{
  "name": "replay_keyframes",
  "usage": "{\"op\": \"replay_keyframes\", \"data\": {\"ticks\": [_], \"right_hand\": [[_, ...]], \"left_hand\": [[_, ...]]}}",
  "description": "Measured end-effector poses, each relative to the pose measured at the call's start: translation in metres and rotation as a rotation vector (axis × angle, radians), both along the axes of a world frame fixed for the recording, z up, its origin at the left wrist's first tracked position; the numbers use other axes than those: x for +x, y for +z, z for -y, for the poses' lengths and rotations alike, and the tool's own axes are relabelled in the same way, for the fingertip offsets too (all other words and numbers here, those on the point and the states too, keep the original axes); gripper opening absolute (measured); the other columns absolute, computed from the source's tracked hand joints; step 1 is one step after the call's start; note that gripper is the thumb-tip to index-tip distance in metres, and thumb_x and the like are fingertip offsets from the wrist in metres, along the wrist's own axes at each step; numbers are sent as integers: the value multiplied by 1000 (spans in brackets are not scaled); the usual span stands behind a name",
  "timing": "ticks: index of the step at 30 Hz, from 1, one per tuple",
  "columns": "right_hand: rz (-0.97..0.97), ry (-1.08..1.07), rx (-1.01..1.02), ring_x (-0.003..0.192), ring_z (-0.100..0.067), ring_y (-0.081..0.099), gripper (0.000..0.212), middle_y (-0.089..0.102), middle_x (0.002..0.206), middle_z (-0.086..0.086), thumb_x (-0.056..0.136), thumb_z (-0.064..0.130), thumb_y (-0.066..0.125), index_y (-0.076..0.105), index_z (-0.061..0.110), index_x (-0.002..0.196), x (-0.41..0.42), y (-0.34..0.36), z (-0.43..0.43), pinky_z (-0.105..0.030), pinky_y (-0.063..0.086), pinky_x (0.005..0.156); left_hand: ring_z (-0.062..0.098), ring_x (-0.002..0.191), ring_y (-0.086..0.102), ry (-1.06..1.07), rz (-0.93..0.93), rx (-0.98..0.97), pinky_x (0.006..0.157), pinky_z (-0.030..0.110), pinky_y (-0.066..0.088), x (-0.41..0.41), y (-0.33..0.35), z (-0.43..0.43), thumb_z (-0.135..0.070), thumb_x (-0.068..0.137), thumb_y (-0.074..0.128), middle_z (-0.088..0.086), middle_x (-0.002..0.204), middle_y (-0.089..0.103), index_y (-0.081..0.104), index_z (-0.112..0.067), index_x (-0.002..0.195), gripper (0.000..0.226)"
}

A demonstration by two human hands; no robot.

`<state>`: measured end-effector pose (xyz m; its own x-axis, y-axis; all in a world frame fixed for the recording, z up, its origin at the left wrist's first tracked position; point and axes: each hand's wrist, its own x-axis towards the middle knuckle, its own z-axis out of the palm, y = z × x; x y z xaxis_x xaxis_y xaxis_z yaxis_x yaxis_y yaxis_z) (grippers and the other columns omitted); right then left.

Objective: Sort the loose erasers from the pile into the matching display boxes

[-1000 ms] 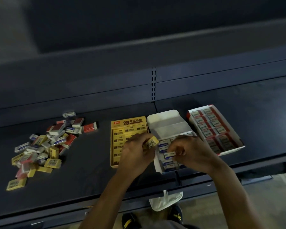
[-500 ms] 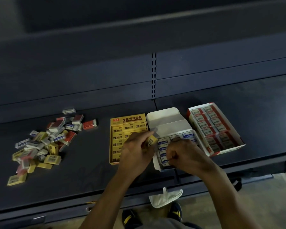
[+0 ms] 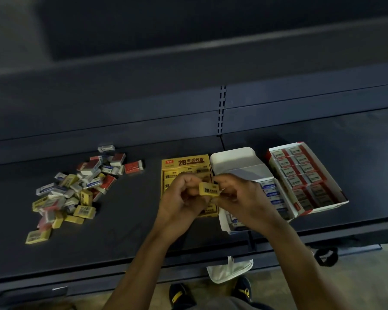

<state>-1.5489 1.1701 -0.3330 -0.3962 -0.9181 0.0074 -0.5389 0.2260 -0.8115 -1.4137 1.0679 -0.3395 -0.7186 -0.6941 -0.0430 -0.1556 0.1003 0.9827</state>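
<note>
Between the person's two hands, a small rectangular yellow eraser (image 3: 208,189) printed with a dark "2B" is held clear of the shelf, its printed face turned up toward the camera. The left hand (image 3: 182,198) has its fingers curled and pinches the left end of the yellow eraser. The right hand (image 3: 240,198), fingers also curled, closes its thumb and forefinger on the right end. Both forearms reach in from the lower edge of the view.

Directly beneath the hands lies the open yellow cardboard display box (image 3: 186,163), its header printed "2B", with rows of matching yellow erasers inside; the hands cover its near half. Just beside it on the right sits the white cardboard display box (image 3: 233,157) with its lid flap folded back, holding blue-and-white erasers, partly hidden by the right hand. Touching that box on its right is the red-and-white cardboard display box (image 3: 323,209), filled with rows of red-and-white erasers.

Well apart to the left, the loose pile of erasers (image 3: 76,189) in yellow, red and blue-white sleeves is scattered over the dark blue metal shelf (image 3: 126,231). Below the shelf edge a white tag (image 3: 230,269) hangs, and the toes of dark shoes with yellow marks (image 3: 179,294) show on the floor.
</note>
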Motion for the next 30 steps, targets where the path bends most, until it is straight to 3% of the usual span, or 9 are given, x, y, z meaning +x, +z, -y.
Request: {"op": "replay_keyframes", "data": {"ticks": [3,6,10,13,15,18,22,30], "right_hand": [[-25,-14,-39,81,17,57,29,66,95,14,81,16,70,63,17,110,7,-1,8,-4,46,72],[-35,-17,-66,82,8,62,28,70,95,9,79,15,72,65,17,106,12,-6,17,-8,49,74],[-80,26,-58,85,0,64,30,70,98,7,80,16,71,64,17,109,17,-11,29,-13,52,76],[-110,53,-23,88,-1,63,33,69,103,4,82,16,69,61,15,114,20,-12,39,-9,49,76],[-140,62,7,90,-2,61,35,67,104,4,83,16,68,58,17,117,22,-12,46,-12,49,78],[-167,10,56,94,-7,60,36,64,106,2,86,19,65,55,18,120,19,-11,54,-23,51,85],[-177,-28,95,100,-8,59,34,63,113,0,87,20,63,56,17,121,15,-14,57,-19,47,85],[-193,-13,115,103,-12,61,28,63,116,-1,88,22,61,59,15,115,18,-16,56,-31,51,90]], "left_hand": [[10,89,67,11,-36,16,70,20,53,8,-2,5,8,77,68,-5,94,70,57,-11,97,30],[6,86,67,40,-15,-50,68,18,52,16,-3,9,3,77,71,-9,92,69,59,-14,96,27],[-4,86,64,57,72,-304,71,9,48,28,-4,19,-9,78,74,-16,94,67,62,-33,99,34],[-6,79,59,72,176,-592,72,3,43,37,-12,33,-16,76,77,-12,96,62,68,-26,105,32],[-5,75,55,117,259,-708,70,6,44,41,-19,46,-19,76,76,-9,92,60,69,-23,106,31],[4,74,57,185,358,-765,66,21,48,42,-24,64,-21,79,73,-4,89,66,69,-22,105,26],[13,74,61,220,414,-790,64,28,50,36,-28,79,-20,80,72,-3,85,67,69,-23,100,21],[15,79,64,159,482,-777,66,26,52,17,-33,84,-21,87,63,-1,95,66,64,-22,108,21]]}}
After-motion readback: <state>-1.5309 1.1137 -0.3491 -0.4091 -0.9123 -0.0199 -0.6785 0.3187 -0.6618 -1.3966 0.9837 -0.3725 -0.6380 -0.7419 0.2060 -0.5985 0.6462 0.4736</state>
